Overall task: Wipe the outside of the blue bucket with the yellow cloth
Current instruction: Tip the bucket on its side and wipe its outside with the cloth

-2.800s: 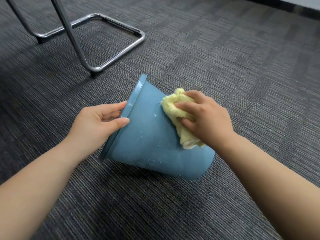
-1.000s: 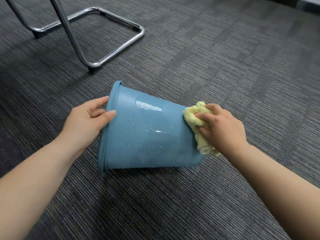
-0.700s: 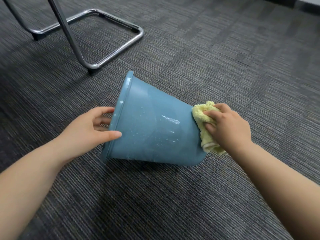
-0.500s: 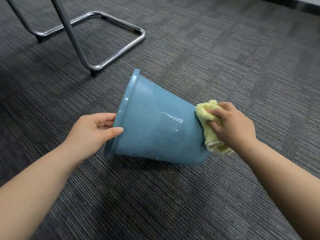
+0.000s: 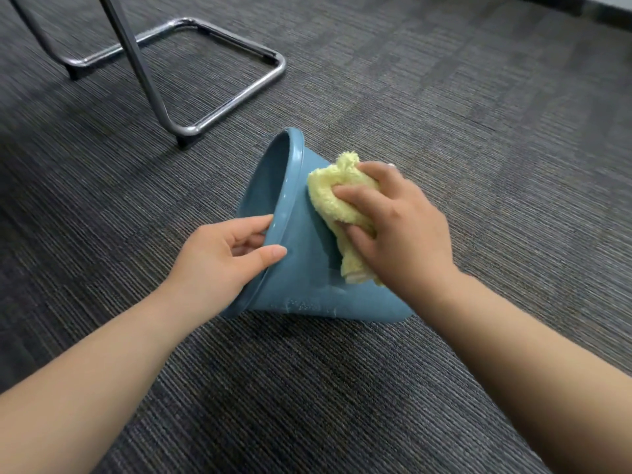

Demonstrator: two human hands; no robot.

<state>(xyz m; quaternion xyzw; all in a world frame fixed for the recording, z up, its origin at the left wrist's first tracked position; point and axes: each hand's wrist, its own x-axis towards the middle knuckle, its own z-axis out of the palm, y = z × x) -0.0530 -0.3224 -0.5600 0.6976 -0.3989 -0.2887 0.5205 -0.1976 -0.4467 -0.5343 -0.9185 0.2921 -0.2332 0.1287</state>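
Note:
The blue bucket [image 5: 307, 285] lies on its side on the grey carpet, its open mouth turned to the left and away from me. My left hand [image 5: 222, 261] grips its rim, thumb on the outer wall and fingers inside. My right hand [image 5: 400, 230] presses the bunched yellow cloth [image 5: 337, 200] against the upper outer wall, just below the rim. Water drops and a wet streak show low on the wall. The bucket's base is hidden behind my right wrist.
A chrome chair frame [image 5: 219, 114] stands on the carpet at the upper left, its nearest corner a short way beyond the bucket's rim. Carpet [image 5: 478, 114] stretches to the right and toward me. A pale wall base shows at the top right.
My right hand has slid the cloth from the bucket's base end up to the wall near the rim. The bucket has swung so its mouth shows more. My left hand stays on the rim.

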